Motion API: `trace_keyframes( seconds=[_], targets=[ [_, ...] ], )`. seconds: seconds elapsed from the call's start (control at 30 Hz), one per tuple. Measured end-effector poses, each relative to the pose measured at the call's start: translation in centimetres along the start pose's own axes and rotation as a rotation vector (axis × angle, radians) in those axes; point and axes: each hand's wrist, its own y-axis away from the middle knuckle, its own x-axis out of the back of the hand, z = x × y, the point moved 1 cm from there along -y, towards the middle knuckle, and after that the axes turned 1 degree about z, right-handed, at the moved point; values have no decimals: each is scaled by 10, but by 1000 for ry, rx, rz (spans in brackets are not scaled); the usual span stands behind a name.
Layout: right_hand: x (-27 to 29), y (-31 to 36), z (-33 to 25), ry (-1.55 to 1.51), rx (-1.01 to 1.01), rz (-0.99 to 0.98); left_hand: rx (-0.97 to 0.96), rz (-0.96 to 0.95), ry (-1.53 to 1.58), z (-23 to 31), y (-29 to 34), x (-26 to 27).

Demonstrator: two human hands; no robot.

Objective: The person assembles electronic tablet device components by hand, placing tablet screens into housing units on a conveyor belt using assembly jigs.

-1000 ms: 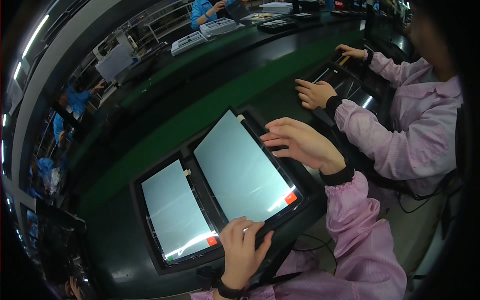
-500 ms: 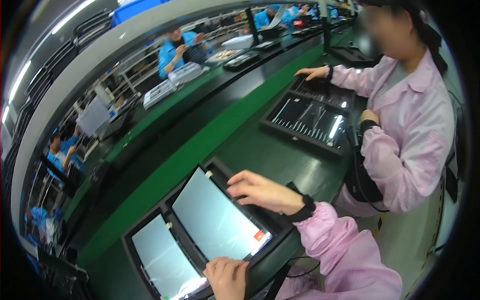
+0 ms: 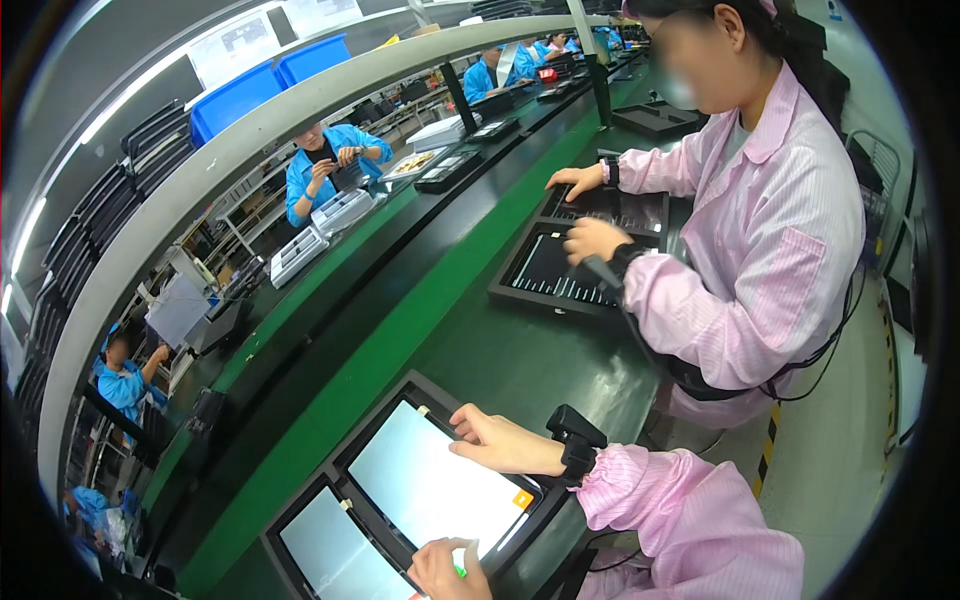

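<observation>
Two flat screen panels with pale, glowing faces lie side by side in a black two-compartment tray (image 3: 368, 496). The right panel (image 3: 430, 480) carries a small orange square near its lower right corner. My right hand (image 3: 505, 440) is over that panel's upper right edge, fingers loosely bent and apart, holding nothing. At the same panel's lower edge is my left hand (image 3: 448, 570), its thumb apart from the bent fingers and a green spot showing beside the thumb. The left panel (image 3: 335, 545) is cut off by the lower picture edge.
The tray stands on a dark green bench (image 3: 470, 350). Farther right, a co-worker in pink (image 3: 740, 260) has both hands at another black tray (image 3: 560, 307) with dark panels. Across the bench, workers in blue sit by white trays (image 3: 298, 256). A grey rail (image 3: 150, 220) arches overhead.
The right panel, tilted before, now lies flatter in its compartment and looks brighter. My right hand stays near its edge. The co-worker's near hand has moved over their tray. My view has shifted.
</observation>
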Motion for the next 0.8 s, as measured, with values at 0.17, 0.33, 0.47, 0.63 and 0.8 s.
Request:
trace_keyframes(
  seconds=[0.17,0.33,0.47,0.63,0.8],
  targets=[
    [4,7,-11,56,-7,-41,121,49,18,-2,-4,1],
    [11,43,-10,-124,90,191,178,178,13,-13,-6,4],
    [7,80,-20,24,190,315,237,272,55,-20,-7,7],
    [-11,86,-19,120,381,352,242,320,-14,-27,-7,18],
    [-10,88,-5,234,356,454,297,337,38,-31,-9,14]
  ],
)
